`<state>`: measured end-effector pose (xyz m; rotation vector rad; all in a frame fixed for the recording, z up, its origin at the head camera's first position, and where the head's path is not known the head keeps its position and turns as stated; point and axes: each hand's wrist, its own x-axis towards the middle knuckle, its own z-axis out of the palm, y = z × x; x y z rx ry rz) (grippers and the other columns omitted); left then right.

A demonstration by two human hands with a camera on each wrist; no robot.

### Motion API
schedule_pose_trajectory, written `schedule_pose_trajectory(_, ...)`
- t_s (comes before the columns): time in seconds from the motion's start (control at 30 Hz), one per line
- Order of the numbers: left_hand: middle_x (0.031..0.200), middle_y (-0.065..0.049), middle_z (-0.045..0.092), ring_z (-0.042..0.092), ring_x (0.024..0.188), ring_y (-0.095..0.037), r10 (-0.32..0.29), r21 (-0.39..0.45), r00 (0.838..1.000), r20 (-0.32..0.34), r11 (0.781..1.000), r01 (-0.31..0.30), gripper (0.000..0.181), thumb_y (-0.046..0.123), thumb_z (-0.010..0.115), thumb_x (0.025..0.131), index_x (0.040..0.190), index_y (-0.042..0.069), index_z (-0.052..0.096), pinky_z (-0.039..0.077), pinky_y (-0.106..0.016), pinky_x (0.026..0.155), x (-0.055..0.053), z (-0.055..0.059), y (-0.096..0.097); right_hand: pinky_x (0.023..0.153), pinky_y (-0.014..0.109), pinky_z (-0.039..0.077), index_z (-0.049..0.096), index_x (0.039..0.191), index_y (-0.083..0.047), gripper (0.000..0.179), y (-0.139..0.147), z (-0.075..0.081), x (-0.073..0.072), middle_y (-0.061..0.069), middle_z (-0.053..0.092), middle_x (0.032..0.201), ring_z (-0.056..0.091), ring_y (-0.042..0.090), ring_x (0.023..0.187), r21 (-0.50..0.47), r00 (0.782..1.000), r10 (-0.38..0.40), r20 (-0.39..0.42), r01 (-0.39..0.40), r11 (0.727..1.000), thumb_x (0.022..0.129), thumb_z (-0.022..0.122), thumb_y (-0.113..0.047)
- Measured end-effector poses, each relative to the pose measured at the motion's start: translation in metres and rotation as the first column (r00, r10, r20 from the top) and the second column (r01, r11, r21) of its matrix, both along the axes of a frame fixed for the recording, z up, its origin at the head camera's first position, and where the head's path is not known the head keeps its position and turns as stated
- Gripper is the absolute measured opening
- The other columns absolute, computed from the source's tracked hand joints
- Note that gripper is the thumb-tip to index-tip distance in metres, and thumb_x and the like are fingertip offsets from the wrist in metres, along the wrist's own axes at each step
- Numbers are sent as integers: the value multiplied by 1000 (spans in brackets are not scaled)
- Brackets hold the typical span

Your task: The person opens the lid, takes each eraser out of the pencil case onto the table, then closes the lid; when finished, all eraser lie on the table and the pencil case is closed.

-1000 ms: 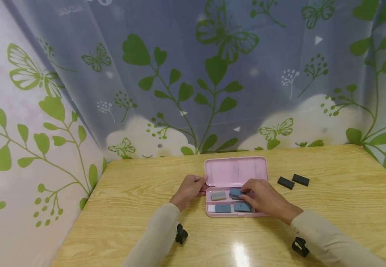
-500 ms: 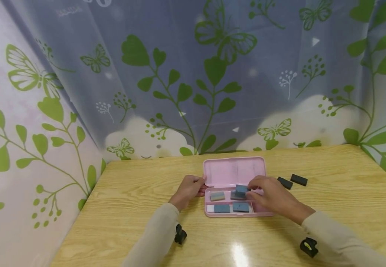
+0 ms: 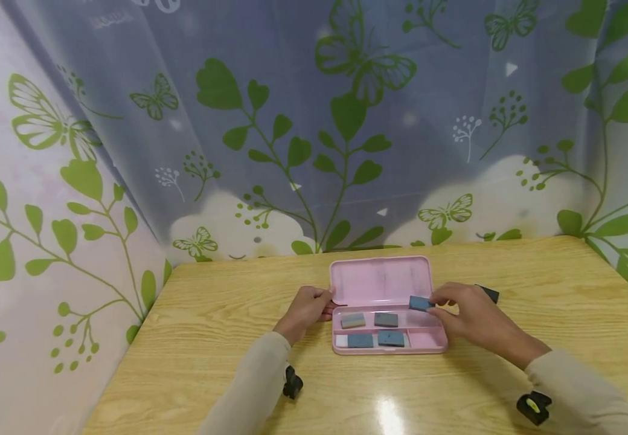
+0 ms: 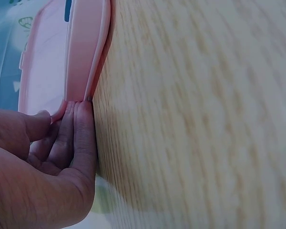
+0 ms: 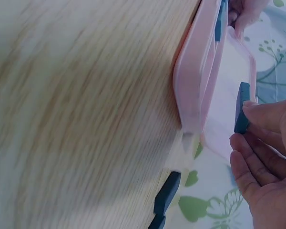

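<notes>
A pink hinged case [image 3: 428, 339] lies on the table with its lid [image 3: 365, 281] raised back. My left hand [image 3: 305, 307] is at the case's left end. In the left wrist view, its thumb and fingers [image 4: 84, 138] pinch the lid's corner by the hinge and touch the case's side. Between the thumb and fingers of my right hand [image 3: 474, 314] is a small blue-grey rectangular block [image 3: 419, 303], held above the case's right side. Several more blocks lie in the case: a grey-beige one [image 3: 352, 321], a grey one [image 3: 386, 319] and blue-grey ones [image 3: 390, 338] in front.
A black block [image 3: 488, 293] lies on the wooden table [image 3: 227, 314] beyond my right hand. The right wrist view shows two black blocks [image 5: 167, 193] there. Patterned fabric [image 3: 270, 151] hangs behind and left of the table.
My right hand has lifted the blue-grey block off the grey one beneath it and carried it right. The case's right compartment has come into view. My left hand stays at the lid.
</notes>
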<state>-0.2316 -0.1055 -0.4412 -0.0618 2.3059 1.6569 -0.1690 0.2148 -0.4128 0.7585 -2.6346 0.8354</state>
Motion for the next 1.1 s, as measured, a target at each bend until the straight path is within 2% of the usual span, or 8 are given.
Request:
schedule_pose_trajectory(0.3, 86, -7, 68, 62, 72, -11, 1, -4, 1000, 3, 1000, -1, 36, 25, 54, 107, 113, -5, 71, 59, -23, 70, -1, -1, 0, 63, 34, 55, 74, 88, -14, 14, 25, -3, 3, -6, 69, 88, 62, 7, 75, 15, 999, -47, -7, 47, 999, 84, 81, -3)
schedule_pose_trajectory(0.57, 85, -8, 69, 62, 70, -10, -6, 20, 1000, -6, 1000, 6, 36, 24, 53, 108, 112, -7, 71, 60, -24, 69, 0, -1, -1, 67, 38, 56, 76, 92, -9, 11, 43, -6, 6, -5, 70, 87, 66, 13, 77, 47, 997, -83, 2, 82, 995, 84, 82, -5)
schedule_pose_trajectory(0.77, 85, -7, 69, 63, 70, -11, -4, 16, 1000, 2, 1000, 4, 36, 25, 54, 107, 113, -6, 72, 59, -24, 70, -1, -2, -2, 68, 40, 57, 75, 93, -5, 12, 54, -13, 7, 2, 72, 88, 67, 21, 78, 76, 990, -133, 51, 129, 989, 83, 82, -3)
schedule_pose_trajectory(1.1, 84, -7, 68, 62, 70, -10, -7, 21, 1000, -1, 1000, 7, 36, 24, 53, 108, 112, -7, 72, 60, -24, 69, -1, -2, -1, 68, 39, 58, 75, 89, -5, 11, 66, -22, 8, 3, 71, 88, 67, 18, 75, 83, 989, -140, 57, 135, 987, 82, 83, -3)
